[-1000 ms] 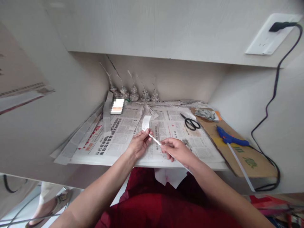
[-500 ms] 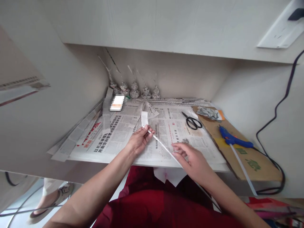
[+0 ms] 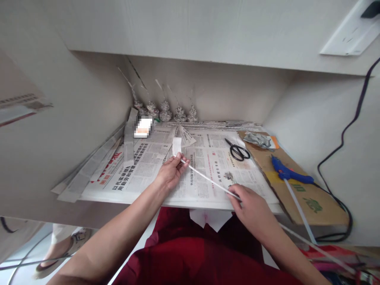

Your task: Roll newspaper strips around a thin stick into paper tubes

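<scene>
My left hand point(image 3: 173, 171) pinches the near end of a thin white paper tube point(image 3: 204, 175) between thumb and fingertips. A flat, unrolled strip of paper point(image 3: 177, 145) sticks up from those fingers. The tube slants down to the right into my right hand point(image 3: 251, 206), whose thumb and fingers are closed around it near the table's front edge. Beyond that hand, a long pale length point(image 3: 317, 247) runs on to the lower right, past my forearm. Both hands are over newspaper sheets point(image 3: 204, 158) spread on the table.
Black scissors point(image 3: 238, 151) lie right of centre. A blue glue gun point(image 3: 289, 172) rests on cardboard point(image 3: 323, 209), its cord along the right wall. Several coiled-paper figures point(image 3: 180, 113) stand at the back left, near a blurred phone point(image 3: 143, 127). Paper rods point(image 3: 228, 126) line the back.
My right hand has closed on the paper tube and moved slightly right and down. The tube's far length has swung out to the right. My left hand keeps its pinch.
</scene>
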A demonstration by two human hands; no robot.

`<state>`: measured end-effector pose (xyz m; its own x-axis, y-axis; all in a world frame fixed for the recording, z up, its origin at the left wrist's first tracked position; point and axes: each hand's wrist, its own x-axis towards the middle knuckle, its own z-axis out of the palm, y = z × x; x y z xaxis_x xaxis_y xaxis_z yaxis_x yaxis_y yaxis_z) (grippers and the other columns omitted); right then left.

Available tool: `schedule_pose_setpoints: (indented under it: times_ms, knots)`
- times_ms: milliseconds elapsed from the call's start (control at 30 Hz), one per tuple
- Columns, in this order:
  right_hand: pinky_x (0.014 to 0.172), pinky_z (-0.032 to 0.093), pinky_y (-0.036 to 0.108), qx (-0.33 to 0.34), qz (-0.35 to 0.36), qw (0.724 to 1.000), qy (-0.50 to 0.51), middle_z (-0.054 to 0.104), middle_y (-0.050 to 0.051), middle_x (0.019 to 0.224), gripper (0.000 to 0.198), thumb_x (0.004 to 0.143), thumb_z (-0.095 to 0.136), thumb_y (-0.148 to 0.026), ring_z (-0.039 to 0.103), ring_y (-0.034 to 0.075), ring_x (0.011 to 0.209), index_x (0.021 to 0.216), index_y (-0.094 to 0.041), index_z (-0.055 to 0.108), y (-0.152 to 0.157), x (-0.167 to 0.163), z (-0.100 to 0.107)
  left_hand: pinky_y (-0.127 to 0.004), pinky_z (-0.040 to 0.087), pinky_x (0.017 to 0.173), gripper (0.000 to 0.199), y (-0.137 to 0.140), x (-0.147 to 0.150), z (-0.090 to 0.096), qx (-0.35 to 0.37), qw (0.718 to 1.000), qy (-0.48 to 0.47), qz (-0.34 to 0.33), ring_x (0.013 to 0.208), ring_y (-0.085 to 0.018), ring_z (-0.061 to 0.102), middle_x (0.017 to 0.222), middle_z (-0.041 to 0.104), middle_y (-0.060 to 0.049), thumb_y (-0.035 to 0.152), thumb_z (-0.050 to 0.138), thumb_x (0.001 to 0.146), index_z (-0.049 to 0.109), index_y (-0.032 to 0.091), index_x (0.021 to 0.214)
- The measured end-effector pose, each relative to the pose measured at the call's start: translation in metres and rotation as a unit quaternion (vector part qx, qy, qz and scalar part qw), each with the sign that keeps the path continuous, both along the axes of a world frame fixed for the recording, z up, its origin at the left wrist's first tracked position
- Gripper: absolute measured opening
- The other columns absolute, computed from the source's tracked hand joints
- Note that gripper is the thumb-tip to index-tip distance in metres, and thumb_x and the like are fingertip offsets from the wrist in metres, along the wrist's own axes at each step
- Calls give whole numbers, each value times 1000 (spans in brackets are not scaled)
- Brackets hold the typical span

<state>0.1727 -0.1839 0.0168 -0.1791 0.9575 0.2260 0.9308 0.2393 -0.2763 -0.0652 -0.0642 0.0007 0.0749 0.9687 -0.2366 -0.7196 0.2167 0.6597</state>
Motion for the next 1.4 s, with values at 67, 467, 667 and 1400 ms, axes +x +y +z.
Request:
schedule_pose_setpoints:
  times_ms: [67,467,667,1400]
  knots:
    - [71,42,30,46,-12,999,-23,63,7,89,17,89,42,-28,59,20,82,96,-20,57,-4,12,2,-20,57,68,11,6,2,3,-4,1000,-8,16,72,-11,65,72,61,-5,16,56,83,61,10,77]
    - [36,22,21,-408,-52,813,412,40,-5,56,48,89,28,-57,24,7,38,97,-20,57,-26,24,1,-13,53,51,16,36,14,7,-27,999,-11,-27,61,-9,61,65,58,-4,22,56,84,59,10,74]
    - [56,38,25,-174,-55,959,219,56,4,75,29,85,47,-48,51,15,64,87,-21,59,-33,30,0,-13,53,52,17,36,9,4,-25,1000,7,-14,62,-10,63,65,58,-4,21,54,85,60,9,74]
    - [41,27,20,-427,-21,797,427,34,-5,50,43,90,32,-53,30,8,41,79,-19,56,-49,33,-26,-10,49,45,18,37,8,3,-33,999,6,-30,57,-8,61,62,55,-3,22,54,85,59,10,72]
